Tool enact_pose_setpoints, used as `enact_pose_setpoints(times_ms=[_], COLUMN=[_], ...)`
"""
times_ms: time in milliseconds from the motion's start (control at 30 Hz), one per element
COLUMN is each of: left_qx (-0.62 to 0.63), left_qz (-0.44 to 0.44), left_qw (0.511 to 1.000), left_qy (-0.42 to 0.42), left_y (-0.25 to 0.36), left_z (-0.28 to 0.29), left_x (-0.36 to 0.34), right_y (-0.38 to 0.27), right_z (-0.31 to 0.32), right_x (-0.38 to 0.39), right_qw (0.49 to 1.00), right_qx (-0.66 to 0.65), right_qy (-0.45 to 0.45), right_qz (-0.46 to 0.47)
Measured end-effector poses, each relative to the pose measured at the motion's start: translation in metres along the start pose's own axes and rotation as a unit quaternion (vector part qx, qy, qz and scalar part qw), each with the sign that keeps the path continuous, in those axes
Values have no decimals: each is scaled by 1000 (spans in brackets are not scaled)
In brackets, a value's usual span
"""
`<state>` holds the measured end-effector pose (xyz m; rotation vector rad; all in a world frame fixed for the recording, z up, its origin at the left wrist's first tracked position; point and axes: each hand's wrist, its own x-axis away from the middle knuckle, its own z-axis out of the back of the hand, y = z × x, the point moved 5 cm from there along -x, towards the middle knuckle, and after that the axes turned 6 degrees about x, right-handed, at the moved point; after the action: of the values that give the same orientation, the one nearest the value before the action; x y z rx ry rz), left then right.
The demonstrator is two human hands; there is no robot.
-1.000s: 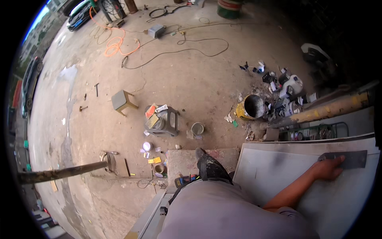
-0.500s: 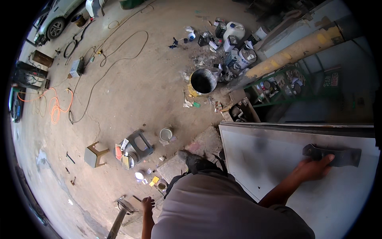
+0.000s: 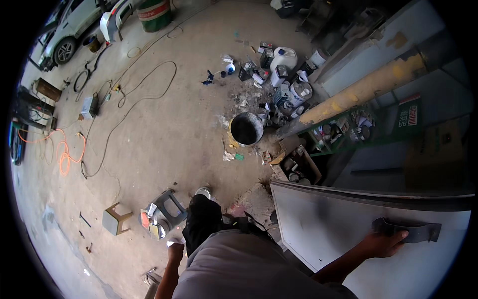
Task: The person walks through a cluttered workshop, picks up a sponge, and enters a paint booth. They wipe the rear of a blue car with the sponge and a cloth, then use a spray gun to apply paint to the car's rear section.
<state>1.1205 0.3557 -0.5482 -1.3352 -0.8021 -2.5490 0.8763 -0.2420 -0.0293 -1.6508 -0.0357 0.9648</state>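
Observation:
My right hand (image 3: 384, 244) grips a dark grey, flat strip-like piece (image 3: 420, 233) with a bulky rounded end, from its near side. The piece lies over the pale panel (image 3: 303, 219), which leans in a stack at my right; its exact kind cannot be made out. My left hand (image 3: 175, 251) hangs low at my left side, seen from the back, its fingers too small and hidden to read. Just beyond that hand sits a white tin (image 3: 172, 242), partly covered. A grey plastic stool (image 3: 172, 207) bearing an open can (image 3: 159, 228) stands farther ahead.
A black-lined bucket (image 3: 245, 130) stands ahead beside several paint tins and a white jug (image 3: 285, 59). A cardboard box (image 3: 311, 167) of cans borders the panels, below a yellowed pole (image 3: 358, 89). Cables and an orange hose (image 3: 64, 157) cross the floor. A small stool (image 3: 115, 219) stands left.
My body has shifted forward, one leg stepping out over the floor near a metal can. My left hand has swung forward. My right hand keeps its hold on the dark piece.

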Motion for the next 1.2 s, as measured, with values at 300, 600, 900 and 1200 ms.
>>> enact_pose_setpoints(times_ms=[300, 600, 900, 1200], left_qx=[-285, 86, 66, 444], left_qz=[-75, -310, -170, 318], left_qw=[944, 945, 982, 703], left_qy=[-150, 60, 50, 457], left_y=[35, 402, 450, 111], left_z=[61, 140, 234, 226], left_x=[-287, -522, -513, -362], right_y=[8, 98, -14, -266], right_z=[-1, -365, -708, -668], right_x=[115, 346, 543, 960], right_qw=[824, 804, 811, 298], right_qx=[-156, -282, -232, -215], right_qy=[317, -460, -537, -754], right_qz=[442, -250, -17, 544])
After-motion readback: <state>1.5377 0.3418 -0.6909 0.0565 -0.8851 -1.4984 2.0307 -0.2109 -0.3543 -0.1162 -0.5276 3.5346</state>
